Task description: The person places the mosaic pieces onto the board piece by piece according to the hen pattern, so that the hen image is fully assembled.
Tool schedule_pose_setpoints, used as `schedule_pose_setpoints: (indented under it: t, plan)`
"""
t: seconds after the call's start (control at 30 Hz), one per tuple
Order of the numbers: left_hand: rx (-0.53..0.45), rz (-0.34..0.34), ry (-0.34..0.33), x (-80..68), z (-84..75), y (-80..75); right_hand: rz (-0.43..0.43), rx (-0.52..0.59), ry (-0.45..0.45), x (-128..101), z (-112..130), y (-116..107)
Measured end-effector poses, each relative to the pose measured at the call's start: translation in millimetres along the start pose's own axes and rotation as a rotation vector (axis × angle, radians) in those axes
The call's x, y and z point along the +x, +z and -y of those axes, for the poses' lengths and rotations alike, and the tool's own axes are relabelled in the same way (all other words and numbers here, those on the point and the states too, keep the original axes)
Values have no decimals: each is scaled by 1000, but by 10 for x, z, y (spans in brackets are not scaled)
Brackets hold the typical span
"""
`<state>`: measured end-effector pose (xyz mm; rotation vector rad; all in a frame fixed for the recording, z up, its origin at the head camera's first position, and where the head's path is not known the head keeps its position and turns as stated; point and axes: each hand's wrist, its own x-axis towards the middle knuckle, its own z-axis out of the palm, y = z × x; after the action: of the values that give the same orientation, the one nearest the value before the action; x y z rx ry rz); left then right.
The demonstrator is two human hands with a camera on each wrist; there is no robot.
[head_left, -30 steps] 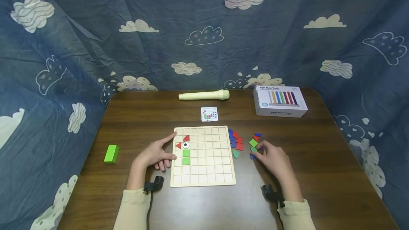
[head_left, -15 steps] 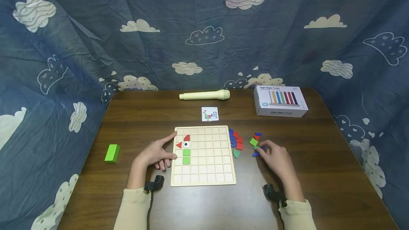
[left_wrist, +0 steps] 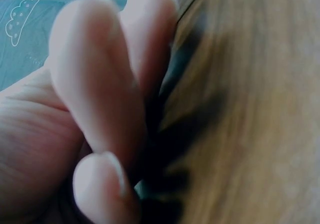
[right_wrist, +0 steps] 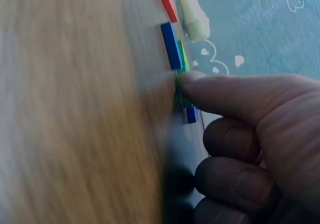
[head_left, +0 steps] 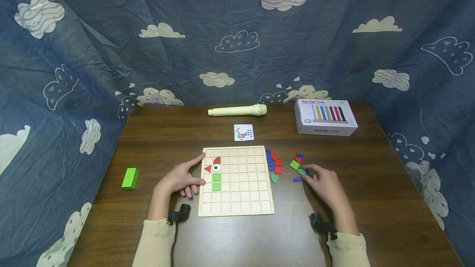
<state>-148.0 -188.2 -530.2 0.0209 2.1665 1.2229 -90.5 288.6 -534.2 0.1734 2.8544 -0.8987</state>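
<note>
The green curved piece (head_left: 301, 172) lies on the table (head_left: 389, 201), right of the wooden grid board (head_left: 248, 197) and near a green square (head_left: 295, 165); the right hand (head_left: 327, 185) has thumb and forefinger at this piece's edge, but whether they pinch it I cannot tell. The left hand (head_left: 179, 177), thumb and forefinger spread apart, touches the board's left edge, and beyond lies a picture card (head_left: 243, 132).

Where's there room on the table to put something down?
There's bare table between the green block and the microphone, on the near side of the board between the sleeves, and right of the right hand, nearer than the white box. It's crowded between the board and the right hand, where small shapes lie.
</note>
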Motion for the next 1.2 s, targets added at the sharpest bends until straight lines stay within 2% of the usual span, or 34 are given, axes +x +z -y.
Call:
schedule_pose_setpoints:
  t: [0.3,0.37,0.47,0.53,0.7,0.83,1.03,1.2]
  plan:
    - [-11,3,-1,-20,10,-3,-33,11,-9,-9,47,4]
    - [-16,6,-1,-28,5,-9,-54,15,-34,-11,148,8]
    - [-17,8,1,-33,-3,-28,-77,28,-107,-34,424,62]
    - [-13,7,3,-29,-4,-38,-80,31,-186,-65,679,141]
    - [-9,6,7,-12,2,-33,-2,31,-365,-168,1352,437]
    - [-13,14,13,-5,0,-20,49,-11,-465,-257,1703,731]
    - [-9,3,4,-17,-16,-18,71,-88,-528,-324,1925,1140]
    - [-1,1,8,-33,-27,-21,73,-143,-523,-331,1964,1305]
